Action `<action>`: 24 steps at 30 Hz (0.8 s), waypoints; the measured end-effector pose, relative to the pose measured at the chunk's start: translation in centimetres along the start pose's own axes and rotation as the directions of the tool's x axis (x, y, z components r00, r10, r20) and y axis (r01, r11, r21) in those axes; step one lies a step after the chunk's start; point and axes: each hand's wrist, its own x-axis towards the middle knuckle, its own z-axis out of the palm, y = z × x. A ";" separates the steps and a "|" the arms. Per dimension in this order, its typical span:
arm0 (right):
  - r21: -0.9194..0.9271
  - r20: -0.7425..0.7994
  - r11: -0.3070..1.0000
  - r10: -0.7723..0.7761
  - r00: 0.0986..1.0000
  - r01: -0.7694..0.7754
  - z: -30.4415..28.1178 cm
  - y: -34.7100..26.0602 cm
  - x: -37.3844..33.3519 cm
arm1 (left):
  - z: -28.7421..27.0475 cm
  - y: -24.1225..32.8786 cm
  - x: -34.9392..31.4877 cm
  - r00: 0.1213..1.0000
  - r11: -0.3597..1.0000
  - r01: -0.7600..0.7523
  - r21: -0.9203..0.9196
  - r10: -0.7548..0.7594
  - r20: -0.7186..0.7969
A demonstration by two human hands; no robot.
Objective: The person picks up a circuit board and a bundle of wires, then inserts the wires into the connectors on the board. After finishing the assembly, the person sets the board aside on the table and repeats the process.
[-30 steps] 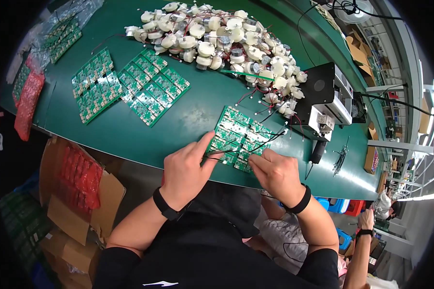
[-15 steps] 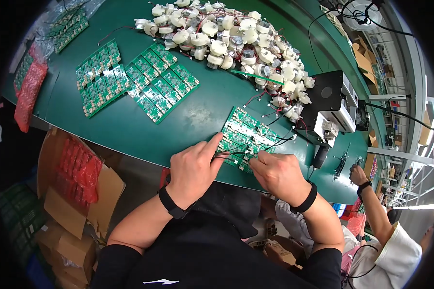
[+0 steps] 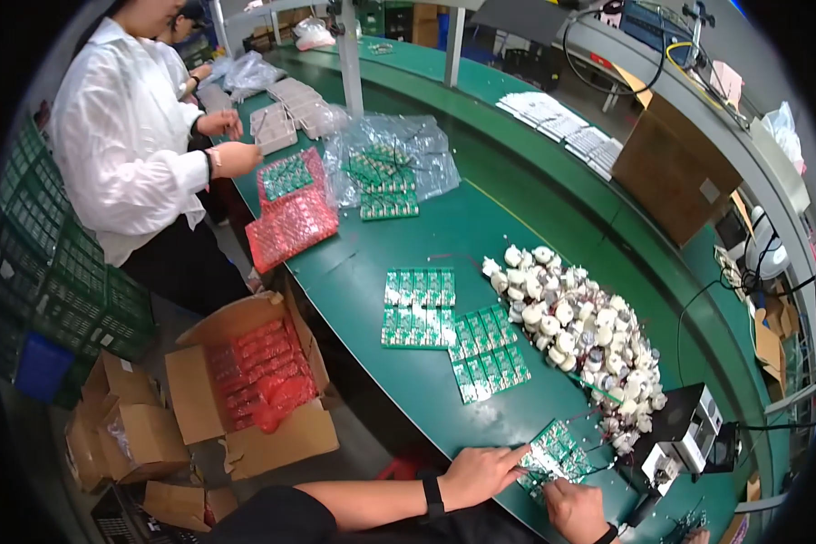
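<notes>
Near the table's front edge lies a green circuit board panel [image 3: 560,444] with small white connectors and thin black wires [image 3: 598,469] on it. My left hand [image 3: 480,475] reaches in from the left, its index finger stretched onto the board's left edge. The other fingers curl in around thin dark wires, which show only poorly. At the board's near edge my right hand [image 3: 578,510] is closed in a pinch; what its fingertips hold is hidden. Two more panels of boards, a left panel [image 3: 419,308] and a right panel [image 3: 491,352], lie flat beyond my left hand.
A pile of white geared motors [image 3: 589,331] spreads beyond the board. A black machine [image 3: 675,435] stands to its right. Red bubble wrap [image 3: 292,225] and bagged boards [image 3: 390,181] lie farther left, near a person in a white shirt [image 3: 131,136]. An open carton [image 3: 199,390] stands below the table edge.
The view has swung left, so both hands and the board now appear lower and farther right. A person in white has come into view. Both hands stay at the same board.
</notes>
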 end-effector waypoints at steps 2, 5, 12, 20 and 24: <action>-0.012 -0.029 1.000 -0.006 1.000 0.006 -0.5 -0.1 0.3 | -0.4 0.2 0.3 0.999 1.000 -0.006 0.013 0.005 0.036; -0.032 -0.073 0.999 -0.006 0.997 0.004 -0.7 -0.3 0.5 | -0.4 0.0 0.6 1.000 1.000 0.013 0.023 -0.013 0.015; -0.087 -0.096 0.996 -0.014 0.995 0.005 0.7 -2.0 -0.3 | -0.6 0.1 -0.2 0.999 0.999 0.044 0.008 -0.044 0.013; -0.193 -0.129 0.981 -0.025 0.991 0.000 1.9 0.6 -1.7 | -1.9 -0.1 1.5 0.990 0.975 0.109 -0.195 -0.088 0.108; -0.259 -0.179 0.966 -0.028 0.984 -0.019 1.0 0.6 -1.8 | -4.4 0.7 1.6 0.948 0.824 0.317 -0.469 -0.293 0.126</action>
